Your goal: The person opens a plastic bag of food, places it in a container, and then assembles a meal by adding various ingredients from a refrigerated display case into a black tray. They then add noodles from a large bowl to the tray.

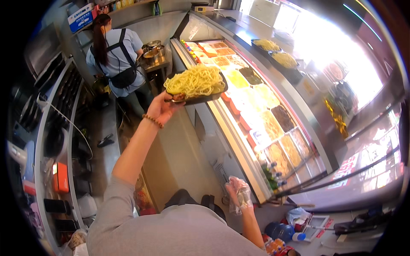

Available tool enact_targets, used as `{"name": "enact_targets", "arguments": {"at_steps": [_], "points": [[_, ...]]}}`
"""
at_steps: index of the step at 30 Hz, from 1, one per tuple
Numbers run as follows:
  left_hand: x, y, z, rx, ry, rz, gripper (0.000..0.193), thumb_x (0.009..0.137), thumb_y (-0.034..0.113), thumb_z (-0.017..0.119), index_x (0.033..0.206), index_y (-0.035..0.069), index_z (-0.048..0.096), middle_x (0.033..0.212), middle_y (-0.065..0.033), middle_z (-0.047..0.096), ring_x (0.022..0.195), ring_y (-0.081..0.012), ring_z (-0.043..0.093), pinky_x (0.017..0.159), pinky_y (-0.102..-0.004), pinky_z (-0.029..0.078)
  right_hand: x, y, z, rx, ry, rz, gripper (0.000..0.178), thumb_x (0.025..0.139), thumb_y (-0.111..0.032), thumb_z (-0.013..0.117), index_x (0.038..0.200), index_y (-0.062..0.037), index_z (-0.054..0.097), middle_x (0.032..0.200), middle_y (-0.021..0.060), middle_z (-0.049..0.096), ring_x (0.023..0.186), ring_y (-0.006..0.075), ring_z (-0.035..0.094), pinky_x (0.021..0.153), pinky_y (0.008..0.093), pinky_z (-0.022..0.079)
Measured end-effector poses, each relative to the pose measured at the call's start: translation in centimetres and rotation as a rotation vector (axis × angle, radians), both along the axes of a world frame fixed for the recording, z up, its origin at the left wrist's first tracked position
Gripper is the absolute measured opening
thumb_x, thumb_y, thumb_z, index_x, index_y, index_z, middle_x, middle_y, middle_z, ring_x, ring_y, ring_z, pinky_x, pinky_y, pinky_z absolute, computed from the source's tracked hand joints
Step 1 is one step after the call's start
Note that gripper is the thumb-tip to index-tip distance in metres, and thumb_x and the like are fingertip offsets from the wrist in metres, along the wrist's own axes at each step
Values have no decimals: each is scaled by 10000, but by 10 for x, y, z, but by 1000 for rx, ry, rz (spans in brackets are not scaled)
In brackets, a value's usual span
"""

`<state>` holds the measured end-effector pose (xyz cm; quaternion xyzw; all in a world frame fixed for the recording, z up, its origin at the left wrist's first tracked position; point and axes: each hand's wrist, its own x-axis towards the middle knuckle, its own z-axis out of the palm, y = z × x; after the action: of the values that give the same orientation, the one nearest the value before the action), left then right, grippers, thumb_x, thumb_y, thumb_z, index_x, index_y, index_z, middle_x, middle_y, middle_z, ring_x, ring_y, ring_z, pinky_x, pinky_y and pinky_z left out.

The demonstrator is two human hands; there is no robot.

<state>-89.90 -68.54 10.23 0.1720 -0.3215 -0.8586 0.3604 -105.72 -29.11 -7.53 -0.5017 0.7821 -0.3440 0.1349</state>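
My left hand point(163, 107), with a beaded bracelet on its wrist, grips the near left edge of a black tray point(206, 99). Yellow noodles point(196, 82) are heaped in it, with some reddish-brown food at the edge by my fingers. The tray is held up in the air beside the long food display counter point(224, 100), covering part of its edge. Lower down, my right hand point(240, 194) wears a clear plastic glove and hangs near the counter's near corner. Its fingers look loosely apart and hold nothing visible.
Many food pans point(254, 100) fill the counter on the right. More noodle trays point(285, 60) stand on the ledge behind. A co-worker point(117, 55) faces away by pots point(152, 52) at the far left. Shelving point(64, 115) lines the left; a blue water bottle point(279, 231) lies lower right.
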Motion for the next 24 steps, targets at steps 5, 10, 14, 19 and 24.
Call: {"name": "enact_targets", "arguments": {"at_steps": [5, 10, 14, 19, 24], "points": [[-90, -152, 36, 16, 80, 74, 402, 790, -56, 525, 1191, -67, 491, 1203, -198, 566, 1115, -332, 566, 1022, -540, 477, -69, -147, 38, -71, 13, 159, 342, 833, -217, 673, 1111, -28, 607, 920, 189, 669, 881, 381, 646, 758, 455, 519], [-188, -312, 57, 32, 171, 88, 385, 791, -73, 536, 1171, -69, 473, 1206, -210, 545, 1135, -370, 528, 1022, -558, 480, -123, -284, 33, 39, 118, 181, 364, 857, -275, 642, 1128, -35, 604, 933, 201, 674, 913, 386, 648, 784, 464, 517], [-278, -425, 83, 56, 186, 79, 381, 785, -75, 545, 1161, -81, 484, 1202, -205, 559, 1131, -366, 539, 1023, -551, 485, -155, -397, 41, 179, 63, 100, 390, 859, -309, 613, 1132, -30, 619, 957, 217, 675, 952, 387, 646, 828, 470, 511], [-384, -556, 89, 59, 205, 10, 396, 779, -70, 551, 1164, -94, 459, 1210, -241, 515, 1163, -373, 502, 1021, -536, 496, -182, -512, 59, 106, -18, 2, 403, 840, -308, 649, 1105, -5, 654, 988, 211, 687, 957, 355, 661, 848, 425, 523], [-474, -642, 89, 155, 230, -18, 380, 773, -75, 553, 1139, -103, 454, 1205, -284, 489, 1194, -393, 478, 992, -521, 524, -217, -585, 52, -2, -67, -93, 345, 847, -266, 654, 1102, -34, 646, 990, 202, 679, 927, 357, 662, 809, 431, 524]]}}
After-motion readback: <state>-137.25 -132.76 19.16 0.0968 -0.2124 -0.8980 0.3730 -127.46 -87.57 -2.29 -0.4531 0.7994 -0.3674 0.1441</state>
